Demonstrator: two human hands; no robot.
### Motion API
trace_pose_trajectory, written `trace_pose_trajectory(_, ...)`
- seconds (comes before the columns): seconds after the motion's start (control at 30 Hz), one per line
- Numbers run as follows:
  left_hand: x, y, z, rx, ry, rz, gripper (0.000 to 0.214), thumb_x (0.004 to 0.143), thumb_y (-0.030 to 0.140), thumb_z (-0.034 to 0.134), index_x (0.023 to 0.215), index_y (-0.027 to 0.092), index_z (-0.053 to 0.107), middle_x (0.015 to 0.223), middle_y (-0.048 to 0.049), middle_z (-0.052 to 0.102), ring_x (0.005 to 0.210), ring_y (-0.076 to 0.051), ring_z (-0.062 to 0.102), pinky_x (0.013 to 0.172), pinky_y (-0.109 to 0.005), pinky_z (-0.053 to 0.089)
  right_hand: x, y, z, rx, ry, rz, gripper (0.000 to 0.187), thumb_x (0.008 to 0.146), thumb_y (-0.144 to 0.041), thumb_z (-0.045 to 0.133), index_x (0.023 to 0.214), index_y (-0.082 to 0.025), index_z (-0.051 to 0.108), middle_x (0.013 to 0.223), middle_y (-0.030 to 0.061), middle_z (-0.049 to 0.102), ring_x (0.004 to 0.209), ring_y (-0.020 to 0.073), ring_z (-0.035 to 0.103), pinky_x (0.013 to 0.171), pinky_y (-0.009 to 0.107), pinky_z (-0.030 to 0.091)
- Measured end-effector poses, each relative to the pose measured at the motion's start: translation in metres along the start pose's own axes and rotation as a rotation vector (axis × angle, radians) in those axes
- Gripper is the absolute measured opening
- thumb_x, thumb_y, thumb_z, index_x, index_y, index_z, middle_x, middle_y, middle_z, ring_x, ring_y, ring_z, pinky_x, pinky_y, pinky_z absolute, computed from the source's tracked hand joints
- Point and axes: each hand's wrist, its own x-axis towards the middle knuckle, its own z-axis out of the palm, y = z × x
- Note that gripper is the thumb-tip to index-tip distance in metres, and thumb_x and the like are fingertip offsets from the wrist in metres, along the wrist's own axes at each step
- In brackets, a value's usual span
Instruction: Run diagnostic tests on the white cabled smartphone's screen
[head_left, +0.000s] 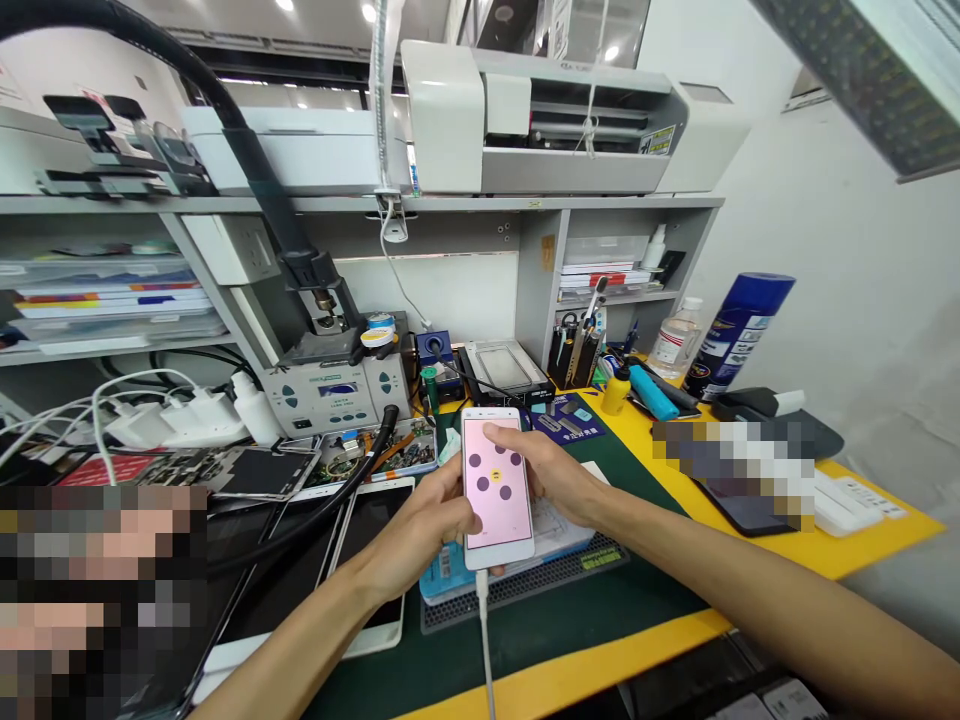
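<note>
A white smartphone [496, 490] with a lit pink screen showing several dark dots is held upright over the green work mat [600, 610]. My left hand [424, 525] grips its left edge from below and behind, fingers wrapped round it. My right hand [551, 470] holds the right edge, with the thumb stretched across the top of the screen. A white cable [486, 640] is plugged into the phone's bottom and runs down toward me. Under the phone lie a blue packet [442, 570] and white sheets.
A soldering station [337, 390] with a black hose stands behind left, next to white chargers [176, 415] and loose phone screens [262, 470]. A blue spray can [739, 330], a clear bottle [675, 340], a tool holder [577, 350] and a yellow bench edge [862, 540] lie right. Shelves rise behind.
</note>
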Motion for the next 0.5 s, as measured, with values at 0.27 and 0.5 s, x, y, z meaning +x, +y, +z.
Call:
trace_pose_trajectory(0.27, 0.0001, 0.0012, 0.0017, -0.023, 0.030, -0.005, 0.069, 0.068, 0.009, 0.051, 0.135, 0.021, 0.042, 0.101, -0.0083, 0.064, 0.077, -0.025, 0.065, 0.062, -0.043, 0.057, -0.0005, -0.0031, 0.0013, 0.075, 0.009, 0.015, 0.051, 0.080, -0.065, 0.059, 0.088, -0.015, 0.066, 0.076, 0.0059, 0.069, 0.064, 0.0174, 0.061, 0.059, 0.027, 0.041)
trace_pose_trajectory(0.5, -0.0008, -0.0052, -0.0019, -0.072, 0.046, 0.035, 0.066, 0.072, 0.009, 0.050, 0.137, 0.020, 0.042, 0.098, -0.0084, 0.066, 0.076, -0.025, 0.064, 0.062, -0.047, 0.057, -0.0019, 0.0006, -0.0018, 0.152, -0.057, -0.028, 0.044, 0.091, -0.055, 0.042, 0.088, -0.016, 0.062, 0.069, 0.0050, 0.064, 0.058, 0.0176, 0.057, 0.054, 0.027, 0.039)
